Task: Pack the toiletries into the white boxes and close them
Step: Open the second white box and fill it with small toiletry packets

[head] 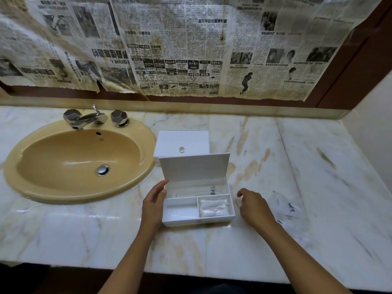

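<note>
I see my left hand (153, 205) lying flat against the left wall of the open white plastic box with three sections (212, 217), fingers straight, I think to keep it from sliding while I fill it. Its flat lid (194, 166) stands up at the back, so the inside is easy to reach. My right hand (253, 206) hovers just beside the right wall, fingers loosely curled, and it seems to hold nothing, though the fingertips are a bit blurry. The front right section holds a bunch of thin white cotton buds in clear wrap (214, 206). The long back section has a clear packet with a small dark print (213, 190). The front left section looks bare. More clear crinkly packets with dark prints (289, 207) lie on the shiny marble tabletop (318, 166), near my right hand, likely next to go in. Behind sits a second white box with a small clear knob (182, 143), already shut. The smooth tan oval sink (78, 158) is to the left.
</note>
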Motion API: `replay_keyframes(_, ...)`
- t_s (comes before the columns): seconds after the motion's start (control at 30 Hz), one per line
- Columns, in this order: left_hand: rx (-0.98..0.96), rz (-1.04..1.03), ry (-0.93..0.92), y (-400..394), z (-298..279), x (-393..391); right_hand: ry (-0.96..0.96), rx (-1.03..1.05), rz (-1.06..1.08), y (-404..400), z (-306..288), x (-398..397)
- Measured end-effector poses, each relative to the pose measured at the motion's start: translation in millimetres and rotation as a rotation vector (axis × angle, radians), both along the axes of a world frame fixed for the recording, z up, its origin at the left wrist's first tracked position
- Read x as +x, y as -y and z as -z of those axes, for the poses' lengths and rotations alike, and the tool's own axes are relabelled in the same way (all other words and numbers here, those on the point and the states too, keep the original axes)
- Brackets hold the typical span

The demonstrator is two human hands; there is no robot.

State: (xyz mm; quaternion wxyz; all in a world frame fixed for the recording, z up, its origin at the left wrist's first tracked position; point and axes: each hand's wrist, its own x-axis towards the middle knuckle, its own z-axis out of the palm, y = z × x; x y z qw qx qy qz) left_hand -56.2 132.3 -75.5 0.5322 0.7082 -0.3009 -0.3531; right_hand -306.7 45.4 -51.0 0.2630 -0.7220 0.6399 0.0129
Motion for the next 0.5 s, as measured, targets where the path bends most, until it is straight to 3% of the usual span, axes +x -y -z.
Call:
replay_keyframes(0.13, -0.009, -0.001, -0.004, 0, -1, 0, 0.366, -0.305, 0.135, 0, -11, 4)
replay_keyframes(0.23, -0.012, -0.004, -0.008, 0, -2, 0, 0.567, -0.521, 0.052, -3, -26, 13)
replay_keyframes(0.37, -0.019, -0.005, -0.007, -1, -1, -1, 0.551, -0.64, -0.188, -15, -35, 30)
replay_keyframes(0.5, -0.009, -0.003, 0.002, 0, -2, 0, 0.375, -0.472, -0.408, -27, -21, 44)
